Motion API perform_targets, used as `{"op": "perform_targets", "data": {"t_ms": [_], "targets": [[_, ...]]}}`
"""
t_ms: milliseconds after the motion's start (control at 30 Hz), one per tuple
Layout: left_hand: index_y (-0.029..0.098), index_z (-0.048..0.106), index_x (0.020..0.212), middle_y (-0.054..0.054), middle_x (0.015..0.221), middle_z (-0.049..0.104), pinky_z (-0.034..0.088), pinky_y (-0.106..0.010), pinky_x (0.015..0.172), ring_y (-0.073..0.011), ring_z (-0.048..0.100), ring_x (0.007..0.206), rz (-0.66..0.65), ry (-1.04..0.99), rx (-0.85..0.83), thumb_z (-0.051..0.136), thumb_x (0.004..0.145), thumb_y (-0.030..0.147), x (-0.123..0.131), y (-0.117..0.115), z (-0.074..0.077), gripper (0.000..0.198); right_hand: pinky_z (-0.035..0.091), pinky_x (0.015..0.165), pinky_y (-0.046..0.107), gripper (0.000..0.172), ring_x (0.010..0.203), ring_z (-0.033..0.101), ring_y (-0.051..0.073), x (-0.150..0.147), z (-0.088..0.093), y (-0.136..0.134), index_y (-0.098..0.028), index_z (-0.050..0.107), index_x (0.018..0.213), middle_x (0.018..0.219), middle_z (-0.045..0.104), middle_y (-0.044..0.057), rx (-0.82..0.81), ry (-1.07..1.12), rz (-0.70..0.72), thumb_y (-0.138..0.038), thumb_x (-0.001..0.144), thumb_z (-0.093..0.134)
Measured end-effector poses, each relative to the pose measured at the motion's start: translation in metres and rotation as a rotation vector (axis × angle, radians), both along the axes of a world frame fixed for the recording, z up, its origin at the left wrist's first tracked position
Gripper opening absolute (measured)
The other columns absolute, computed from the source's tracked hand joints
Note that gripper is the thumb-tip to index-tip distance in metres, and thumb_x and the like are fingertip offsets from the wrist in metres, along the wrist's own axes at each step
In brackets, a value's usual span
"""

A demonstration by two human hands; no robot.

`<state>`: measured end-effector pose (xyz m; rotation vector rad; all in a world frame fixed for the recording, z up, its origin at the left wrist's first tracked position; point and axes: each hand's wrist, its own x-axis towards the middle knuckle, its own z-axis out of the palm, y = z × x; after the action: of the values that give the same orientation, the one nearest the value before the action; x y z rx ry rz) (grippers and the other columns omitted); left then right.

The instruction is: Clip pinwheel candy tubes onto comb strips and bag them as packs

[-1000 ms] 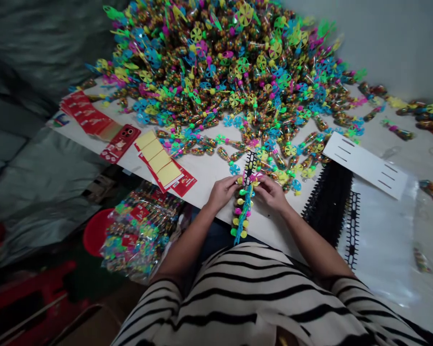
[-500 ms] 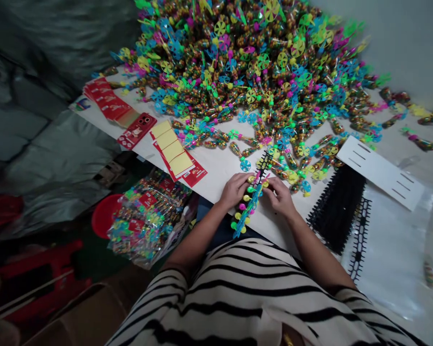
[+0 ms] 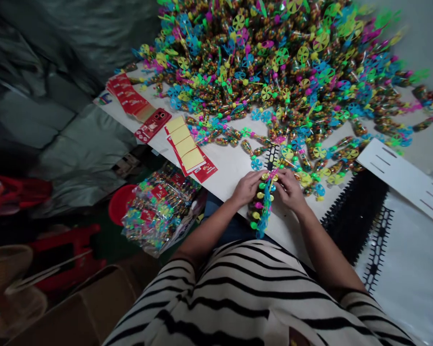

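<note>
Near the table's front edge, my left hand (image 3: 248, 188) is closed on the left side of a black plastic strip (image 3: 272, 156) with open slots. Several fan-topped candy bottles with coloured caps (image 3: 259, 205) line both edges of its near part, and their blue fans (image 3: 263, 218) bunch along the middle. From the other side, my right hand (image 3: 290, 189) pinches at the strip's right edge, by a yellow cap and a pink fan. My fingers partly hide the point where the bottles meet the strip. The strip's bare far end points toward the pile.
A large pile of candy bottles (image 3: 274, 72) covers the table's back. Red cards (image 3: 130, 98), a red phone (image 3: 153, 126) and yellow-backed cards (image 3: 185, 145) lie left. Black strips (image 3: 361, 211) and a slotted white board (image 3: 400, 178) lie right. Bagged bottles (image 3: 159, 211) stand below, left.
The camera view has swung, shifting the scene mostly rightward. Both hands stay at the strip, which now stands more upright in view. My right fingers have closed in nearer the strip's edge.
</note>
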<state>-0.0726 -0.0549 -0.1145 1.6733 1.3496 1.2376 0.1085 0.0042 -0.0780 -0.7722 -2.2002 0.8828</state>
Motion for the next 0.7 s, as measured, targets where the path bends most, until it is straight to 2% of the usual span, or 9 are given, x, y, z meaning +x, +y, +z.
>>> {"op": "perform_targets", "data": {"t_ms": [200, 333, 400, 467, 500, 567, 600, 667, 700], "targets": [[0.023, 0.049, 0.137, -0.007, 0.131, 0.061, 0.046, -0.033, 0.102, -0.0188, 0.056, 0.121, -0.053, 0.061, -0.077, 0.04, 0.092, 0.017, 0.0, -0.002, -0.001, 0.046, 0.05, 0.085, 0.041, 0.031, 0.097, 0.055, 0.023, -0.003, 0.002, 0.003, -0.025, 0.062, 0.119, 0.1, 0.057, 0.01, -0.04, -0.072, 0.083, -0.031, 0.094, 0.045], [0.025, 0.045, 0.14, -0.007, 0.134, 0.059, 0.046, -0.035, 0.102, -0.0191, 0.057, 0.12, -0.054, 0.087, -0.072, 0.045, 0.09, 0.017, -0.007, -0.011, 0.007, 0.051, 0.053, 0.08, 0.039, 0.033, 0.094, 0.059, 0.022, 0.013, 0.016, 0.014, -0.026, 0.062, 0.121, 0.105, 0.061, 0.01, -0.149, -0.151, 0.191, -0.034, 0.092, 0.05], [0.024, 0.041, 0.143, -0.008, 0.136, 0.057, 0.049, -0.032, 0.097, -0.0179, 0.061, 0.113, -0.084, 0.091, -0.072, 0.049, 0.088, 0.017, -0.025, -0.011, 0.015, 0.056, 0.055, 0.073, 0.035, 0.036, 0.086, 0.063, 0.02, 0.027, 0.028, 0.034, -0.026, 0.061, 0.124, 0.106, 0.065, 0.009, -0.211, -0.232, 0.24, -0.036, 0.091, 0.052], [0.022, 0.046, 0.14, -0.009, 0.13, 0.062, 0.051, -0.029, 0.09, -0.016, 0.065, 0.102, -0.046, 0.116, -0.096, 0.049, 0.087, 0.017, -0.056, -0.003, 0.025, 0.053, 0.053, 0.065, 0.032, 0.035, 0.073, 0.064, 0.018, 0.03, 0.04, 0.064, -0.024, 0.065, 0.12, 0.098, 0.069, 0.007, -0.176, -0.31, 0.163, -0.037, 0.089, 0.055], [0.02, 0.053, 0.133, -0.008, 0.123, 0.066, 0.052, -0.028, 0.087, -0.0158, 0.066, 0.098, 0.023, 0.144, -0.11, 0.047, 0.088, 0.016, -0.076, 0.004, 0.03, 0.046, 0.052, 0.063, 0.031, 0.034, 0.069, 0.063, 0.017, 0.025, 0.045, 0.08, -0.023, 0.068, 0.116, 0.092, 0.071, 0.007, -0.126, -0.338, 0.092, -0.037, 0.088, 0.056], [0.016, 0.066, 0.115, -0.008, 0.108, 0.072, 0.05, -0.03, 0.088, -0.017, 0.066, 0.096, 0.217, 0.215, -0.12, 0.044, 0.087, 0.014, -0.117, 0.027, 0.038, 0.036, 0.051, 0.065, 0.031, 0.031, 0.067, 0.063, 0.018, -0.005, 0.05, 0.109, -0.02, 0.072, 0.109, 0.084, 0.072, 0.006, -0.022, -0.38, -0.028, -0.036, 0.087, 0.057], [0.015, 0.068, 0.111, -0.008, 0.105, 0.072, 0.049, -0.031, 0.09, -0.0174, 0.065, 0.097, 0.329, 0.231, -0.122, 0.043, 0.087, 0.013, -0.137, 0.041, 0.042, 0.034, 0.051, 0.068, 0.032, 0.03, 0.07, 0.065, 0.019, -0.029, 0.051, 0.121, -0.019, 0.072, 0.108, 0.086, 0.073, 0.007, 0.011, -0.401, -0.042, -0.034, 0.087, 0.057], [0.013, 0.07, 0.106, -0.008, 0.105, 0.072, 0.048, -0.031, 0.092, -0.0177, 0.065, 0.099, 0.492, 0.278, -0.142, 0.043, 0.085, 0.009, -0.169, 0.071, 0.047, 0.034, 0.051, 0.078, 0.035, 0.03, 0.082, 0.067, 0.023, -0.087, 0.047, 0.135, -0.015, 0.072, 0.108, 0.096, 0.073, 0.01, 0.058, -0.469, 0.016, -0.029, 0.088, 0.055], [0.013, 0.07, 0.104, -0.008, 0.105, 0.072, 0.047, -0.03, 0.092, -0.018, 0.064, 0.1, 0.532, 0.31, -0.159, 0.043, 0.084, 0.008, -0.181, 0.086, 0.048, 0.034, 0.05, 0.082, 0.036, 0.03, 0.089, 0.067, 0.025, -0.118, 0.044, 0.138, -0.013, 0.071, 0.109, 0.102, 0.072, 0.012, 0.069, -0.532, 0.057, -0.026, 0.088, 0.055]]}}
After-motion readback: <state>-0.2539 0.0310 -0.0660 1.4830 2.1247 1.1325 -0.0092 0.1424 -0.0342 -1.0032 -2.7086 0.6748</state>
